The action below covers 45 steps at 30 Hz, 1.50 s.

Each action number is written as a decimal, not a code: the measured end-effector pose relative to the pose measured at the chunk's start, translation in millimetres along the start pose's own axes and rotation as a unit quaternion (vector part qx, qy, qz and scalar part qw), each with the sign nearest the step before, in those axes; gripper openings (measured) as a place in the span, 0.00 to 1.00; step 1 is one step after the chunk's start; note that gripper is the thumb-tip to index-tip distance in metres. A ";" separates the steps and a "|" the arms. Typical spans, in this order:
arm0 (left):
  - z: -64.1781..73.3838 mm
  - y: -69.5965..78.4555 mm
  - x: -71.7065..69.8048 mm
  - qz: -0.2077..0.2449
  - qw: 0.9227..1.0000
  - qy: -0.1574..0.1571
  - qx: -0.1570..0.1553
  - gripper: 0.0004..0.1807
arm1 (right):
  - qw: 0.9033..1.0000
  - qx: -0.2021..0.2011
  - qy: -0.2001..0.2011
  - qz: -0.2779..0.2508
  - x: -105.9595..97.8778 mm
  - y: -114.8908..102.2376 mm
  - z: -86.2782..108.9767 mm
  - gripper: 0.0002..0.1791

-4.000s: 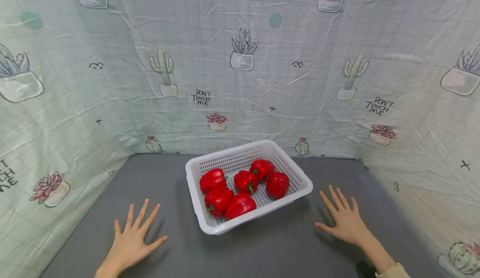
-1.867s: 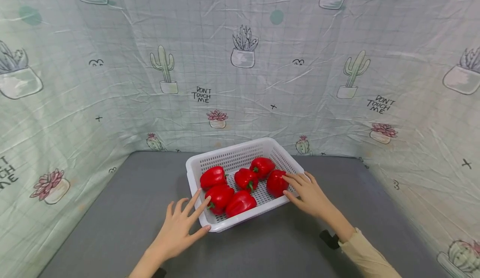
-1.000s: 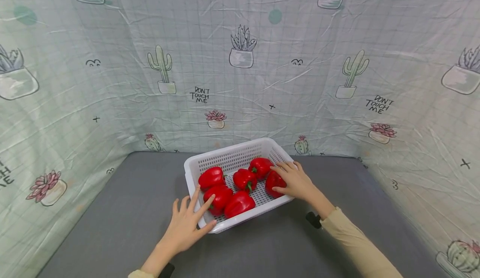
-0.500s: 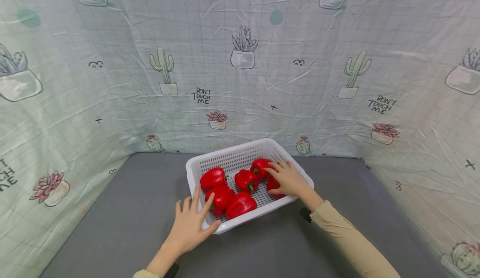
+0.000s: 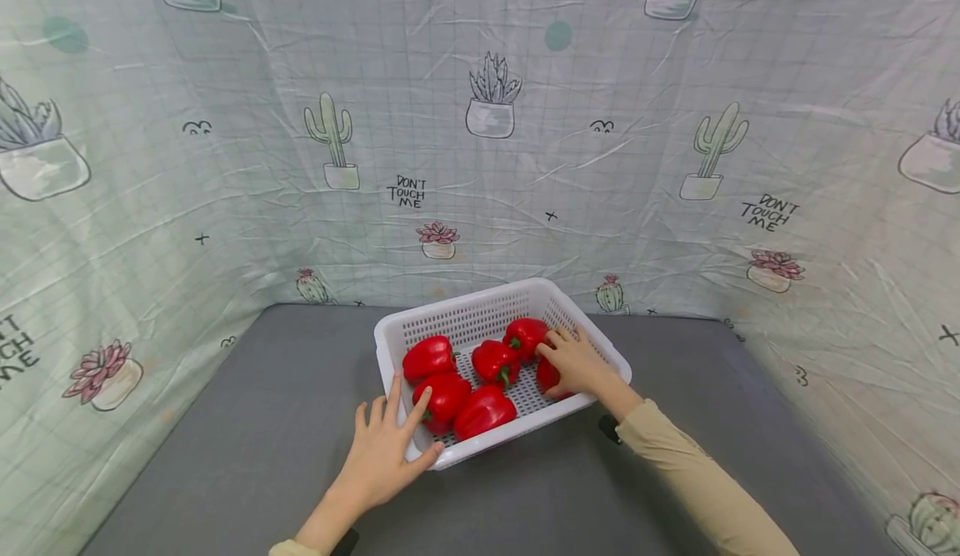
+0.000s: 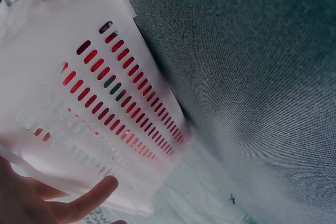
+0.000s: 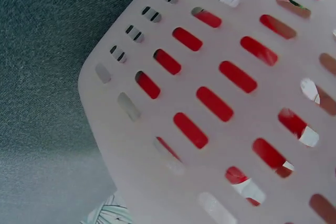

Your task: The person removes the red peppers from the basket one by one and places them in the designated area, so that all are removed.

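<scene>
A white slotted plastic basket (image 5: 525, 425) holds several red bell peppers with green stems. My right hand (image 5: 581, 364) reaches inside over its right wall and grips the rightmost bell pepper (image 5: 549, 377), fingers bent over the far side and thumb on the near side. Much of that pepper is hidden under the hand. At the basket's near left corner, my left hand (image 5: 378, 456) has its fingers spread, with fingertips over the rim and the thumb at the front edge. Through the slots of the basket wall (image 7: 131, 156), the right wrist view shows red pepper and bits of fingers.
Under the basket lies a dark grey tabletop (image 5: 300, 356). Cactus-printed cloth (image 5: 420, 122) stands behind it and along both sides. Beside the gripped pepper sits another bell pepper (image 5: 525, 335), with more bell peppers (image 5: 483, 413) to the left.
Both hands have come from the table on either side to the basket. The left settled at its corner; the right went inside and took hold of the rightmost bell pepper.
</scene>
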<state>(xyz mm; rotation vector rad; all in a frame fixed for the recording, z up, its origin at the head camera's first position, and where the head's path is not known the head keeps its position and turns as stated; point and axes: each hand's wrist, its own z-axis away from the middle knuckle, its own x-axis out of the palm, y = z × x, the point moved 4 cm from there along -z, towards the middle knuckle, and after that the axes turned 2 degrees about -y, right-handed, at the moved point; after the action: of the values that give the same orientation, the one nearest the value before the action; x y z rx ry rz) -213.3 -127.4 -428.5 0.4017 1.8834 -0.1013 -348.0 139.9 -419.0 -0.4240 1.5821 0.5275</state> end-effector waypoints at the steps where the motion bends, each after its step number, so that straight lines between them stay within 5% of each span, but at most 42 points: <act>1: 0.1 0.1 -0.1 -0.001 1.000 0.003 0.002 0.40 | 1.000 0.001 -0.004 0.000 0.1 0.4 0.3 0.38; 18: -0.8 0.5 0.7 -0.002 1.000 0.007 0.007 0.40 | 0.999 0.020 -0.045 -0.020 5.4 5.4 -2.4 0.38; 31: -0.3 -0.4 1.2 0.010 1.000 -0.007 -0.003 0.39 | 0.999 0.017 -0.041 0.027 -2.1 4.9 -1.3 0.39; 45: 0.2 -0.5 0.7 0.013 1.000 0.012 -0.004 0.40 | 0.998 -0.011 0.033 0.056 -14.8 3.4 7.8 0.39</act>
<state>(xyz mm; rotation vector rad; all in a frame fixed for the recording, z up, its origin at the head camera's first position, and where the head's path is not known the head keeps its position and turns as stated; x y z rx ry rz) -213.4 -127.7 -429.3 0.4248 1.9008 -0.0720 -342.4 146.5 -404.3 -0.3747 1.6719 0.6225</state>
